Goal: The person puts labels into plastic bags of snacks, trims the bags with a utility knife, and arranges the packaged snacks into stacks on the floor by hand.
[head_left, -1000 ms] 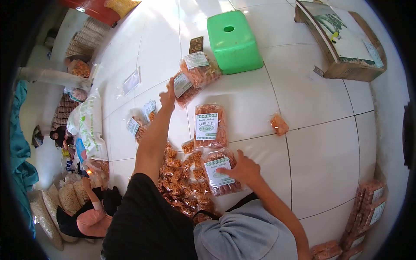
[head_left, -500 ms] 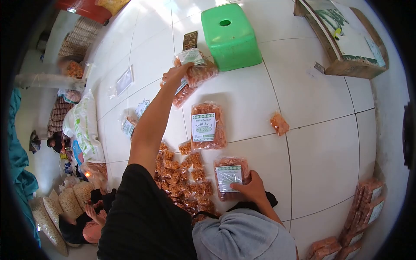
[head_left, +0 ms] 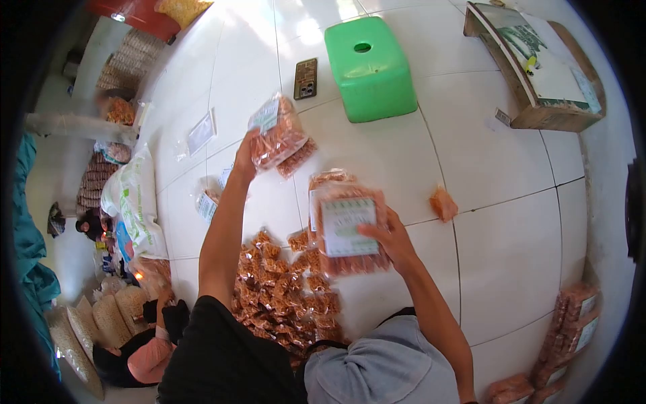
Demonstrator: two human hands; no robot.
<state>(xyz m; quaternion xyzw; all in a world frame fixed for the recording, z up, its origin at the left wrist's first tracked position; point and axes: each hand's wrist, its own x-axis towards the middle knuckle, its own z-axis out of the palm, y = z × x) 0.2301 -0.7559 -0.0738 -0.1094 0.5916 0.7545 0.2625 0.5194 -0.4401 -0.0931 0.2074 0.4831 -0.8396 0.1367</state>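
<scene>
My left hand is closed on the side of a clear snack pack of orange-brown pieces with a pale label. Part of another snack pack shows beneath it; whether my fingers hold that one too is hidden. My right hand grips a labelled snack pack, thumb across the label and fingers behind. This pack overlaps a further snack pack on the floor, mostly covered from view. Many small packets of orange snack lie heaped in front of my body.
A green stool stands ahead beside a phone. One loose packet lies on the right. Stacked packs line the lower right, below a low wooden table. At left, a person sits near filled sacks.
My left hand has shifted left and nearer with its pack, away from the phone. My right hand has raised its pack and moved it forward, over the pack that lay ahead.
</scene>
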